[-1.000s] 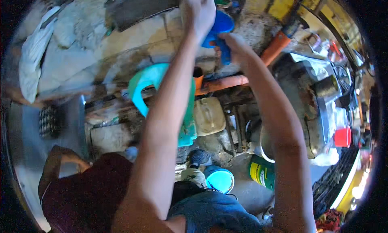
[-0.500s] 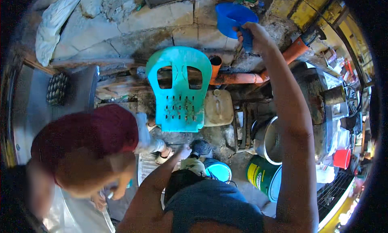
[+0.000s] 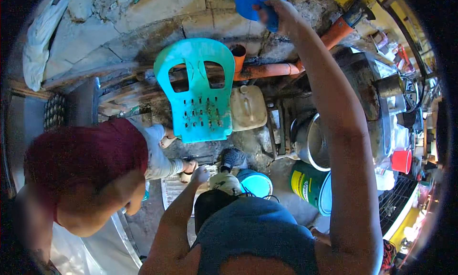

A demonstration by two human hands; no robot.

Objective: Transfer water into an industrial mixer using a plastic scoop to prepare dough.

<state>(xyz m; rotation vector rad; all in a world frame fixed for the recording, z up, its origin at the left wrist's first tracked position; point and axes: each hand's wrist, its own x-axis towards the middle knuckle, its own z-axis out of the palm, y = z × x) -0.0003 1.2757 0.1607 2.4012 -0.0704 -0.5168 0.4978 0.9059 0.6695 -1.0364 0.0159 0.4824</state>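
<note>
Stretched far out at the top, my right hand (image 3: 285, 15) is closed around the handle of a blue plastic dipper (image 3: 245, 4). The dipper's bowl is partly cut off by the picture's upper edge; what it holds cannot be made out. Low near my body, my left hand (image 3: 202, 174) is curled closed over the floor by my shoe, with nothing seen in it. A light-blue round tub or lid (image 3: 256, 183) sits beside my leg. Ahead stands a turquoise plastic chair (image 3: 198, 96), with a beige jerrycan (image 3: 249, 108) to its right.
At left another person in a maroon shirt (image 3: 95, 156) bends forward. Orange pipes (image 3: 267, 71) run along the block wall. On the right are a large metal pot (image 3: 317, 141), a green bucket (image 3: 310, 187), a red cup (image 3: 401, 161) and a black rack (image 3: 398, 201).
My view has shifted, so the chair and pipes sit further left and higher. My right hand still holds the dipper, now nearer the top edge. The other person leans further left.
</note>
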